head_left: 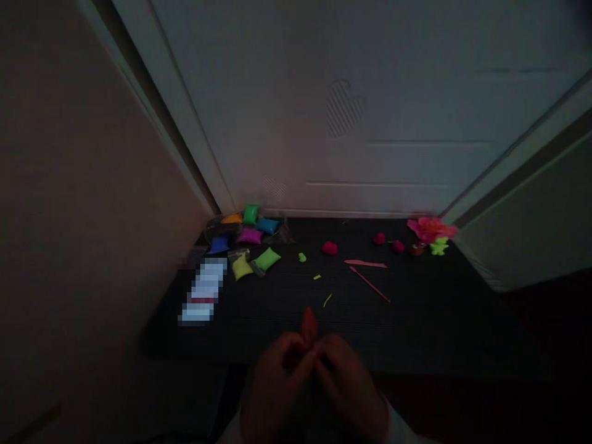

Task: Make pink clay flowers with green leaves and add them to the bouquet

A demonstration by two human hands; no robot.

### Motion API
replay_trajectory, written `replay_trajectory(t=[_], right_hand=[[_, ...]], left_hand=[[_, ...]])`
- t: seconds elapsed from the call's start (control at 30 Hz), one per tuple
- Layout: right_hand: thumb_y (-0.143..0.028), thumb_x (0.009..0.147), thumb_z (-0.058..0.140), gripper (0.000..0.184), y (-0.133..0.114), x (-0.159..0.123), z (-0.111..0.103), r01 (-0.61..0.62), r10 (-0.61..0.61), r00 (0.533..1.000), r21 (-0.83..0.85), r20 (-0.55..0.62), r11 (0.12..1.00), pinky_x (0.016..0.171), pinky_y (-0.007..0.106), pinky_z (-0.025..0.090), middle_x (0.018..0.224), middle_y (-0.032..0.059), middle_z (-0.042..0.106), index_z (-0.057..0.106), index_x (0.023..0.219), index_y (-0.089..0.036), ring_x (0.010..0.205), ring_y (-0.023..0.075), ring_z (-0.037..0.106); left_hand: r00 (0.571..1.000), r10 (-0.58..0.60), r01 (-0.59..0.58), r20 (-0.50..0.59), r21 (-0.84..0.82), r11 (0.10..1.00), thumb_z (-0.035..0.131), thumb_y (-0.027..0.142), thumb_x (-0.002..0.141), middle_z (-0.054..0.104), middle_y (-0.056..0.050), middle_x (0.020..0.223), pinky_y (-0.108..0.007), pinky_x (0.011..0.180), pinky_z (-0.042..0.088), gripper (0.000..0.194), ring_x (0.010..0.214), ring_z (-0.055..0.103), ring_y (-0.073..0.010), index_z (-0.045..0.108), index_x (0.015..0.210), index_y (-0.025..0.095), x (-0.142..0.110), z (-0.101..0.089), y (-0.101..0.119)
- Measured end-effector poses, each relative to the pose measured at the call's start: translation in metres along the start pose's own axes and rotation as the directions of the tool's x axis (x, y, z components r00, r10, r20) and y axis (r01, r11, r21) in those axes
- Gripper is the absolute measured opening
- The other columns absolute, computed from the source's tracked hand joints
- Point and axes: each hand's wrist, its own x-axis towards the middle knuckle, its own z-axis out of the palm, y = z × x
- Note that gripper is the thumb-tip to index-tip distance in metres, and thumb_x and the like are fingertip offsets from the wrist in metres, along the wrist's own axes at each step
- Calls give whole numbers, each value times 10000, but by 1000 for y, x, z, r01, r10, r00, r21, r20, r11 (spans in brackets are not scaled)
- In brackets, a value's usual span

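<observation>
The scene is very dark. My left hand [272, 382] and my right hand [349, 382] meet at the near edge of a black mat [439, 327]. Both pinch a small orange-red piece of clay [309, 325] that sticks up between the fingertips. Fingers of both hands are curled and pressed together on it. Just beyond lie tiny yellow-green clay bits [327, 300], a green lump [302, 257] and a magenta lump [330, 248].
Several coloured clay bags [250, 240] lie at the mat's far left beside a pixelated card [203, 291]. Two pink modelling sticks [367, 274] lie mid-mat. A pink clay flower [430, 228] and a green figure [438, 246] stand far right, near a white door [370, 111].
</observation>
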Motion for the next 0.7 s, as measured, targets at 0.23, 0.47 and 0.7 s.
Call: replay_trajectory(t=[0.23, 0.47, 0.7], right_hand=[[-122, 801, 477, 97, 1, -1, -2, 26, -21, 999, -102, 48, 994, 767, 329, 417, 785, 32, 631, 545, 777, -187, 767, 162, 566], [-184, 820, 504, 92, 4, -1, -7, -45, 43, 997, 37, 62, 998, 695, 267, 425, 759, 9, 614, 521, 731, -197, 757, 139, 563], [-161, 811, 511, 76, 3, -1, -8, -77, 72, 997, 143, 38, 987, 727, 256, 444, 801, 15, 584, 530, 746, -196, 793, 131, 552]], left_hand=[[994, -68, 60, 82, 90, 994, 558, 378, 702, 684, 1, 712, -221, 650, 482, 187, 685, 632, -157, 649, 720, 216, 1, -7, 0], [992, -13, 6, 125, 58, 998, 553, 405, 688, 702, -2, 708, -210, 629, 496, 217, 680, 646, -162, 667, 710, 222, 6, -8, -4], [994, -14, 1, 106, 120, 993, 524, 412, 703, 704, -3, 715, -214, 627, 502, 235, 669, 646, -162, 668, 728, 228, 6, -8, -3]])
